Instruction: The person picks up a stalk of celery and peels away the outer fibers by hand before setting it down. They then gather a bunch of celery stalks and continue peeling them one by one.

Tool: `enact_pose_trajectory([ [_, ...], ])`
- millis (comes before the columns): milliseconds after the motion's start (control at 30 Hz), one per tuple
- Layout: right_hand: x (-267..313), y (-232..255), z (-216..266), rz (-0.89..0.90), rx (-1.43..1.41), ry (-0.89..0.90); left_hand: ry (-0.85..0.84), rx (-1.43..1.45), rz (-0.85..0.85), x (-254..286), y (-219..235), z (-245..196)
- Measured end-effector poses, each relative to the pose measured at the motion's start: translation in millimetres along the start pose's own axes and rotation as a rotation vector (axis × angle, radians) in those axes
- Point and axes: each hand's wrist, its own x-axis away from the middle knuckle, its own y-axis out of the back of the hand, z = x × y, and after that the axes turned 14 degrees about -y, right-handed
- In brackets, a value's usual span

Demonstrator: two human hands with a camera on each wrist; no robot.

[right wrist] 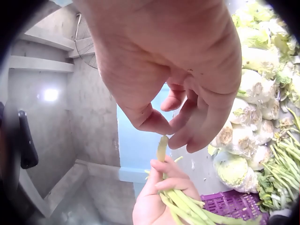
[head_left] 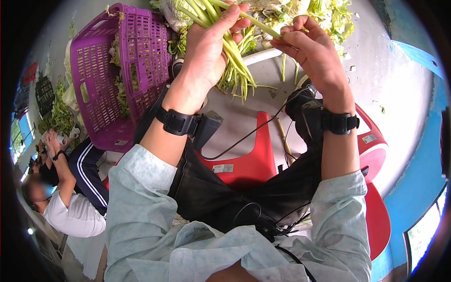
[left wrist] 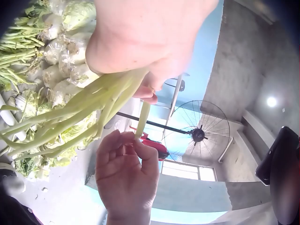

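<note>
My left hand [head_left: 204,54] grips a bunch of long pale-green vegetable stalks [head_left: 232,56], its thumb lying across them. Their thin ends hang down toward my knees. One stalk [head_left: 260,24] juts out of the bunch to the right, toward my right hand [head_left: 319,54]. In the right wrist view, the thumb and fingertips of that hand pinch the tip of this stalk [right wrist: 162,149]. The left wrist view has the rest of the bunch [left wrist: 93,103] fanning out from under the left palm, with the right hand's bent fingers below it.
A purple slatted crate [head_left: 145,51] stands to my left, leafy greens inside. Wrapped cabbages [right wrist: 251,117] and loose green stalks [right wrist: 287,159] lie on the floor ahead. A red stool [head_left: 258,162] is between my legs; a cable crosses above it. Another person [head_left: 75,218] sits far left.
</note>
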Motion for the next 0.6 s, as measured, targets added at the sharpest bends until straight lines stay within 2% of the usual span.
enact_pose_trajectory([
  [367, 0.5, -1.0, 1.2, -0.010, 0.130, -0.001, -0.012, 0.036, -0.023, -0.2, -1.1, -1.6],
  [467, 0.2, -2.7, 0.1, -0.074, 0.176, 0.011, 0.004, -0.004, -0.026, 0.1, -1.1, -1.7],
  [600, -2.3, 2.7, -0.2, -0.251, 0.429, 0.071, 0.074, -0.126, -0.015, 5.3, -16.2, -7.6],
])
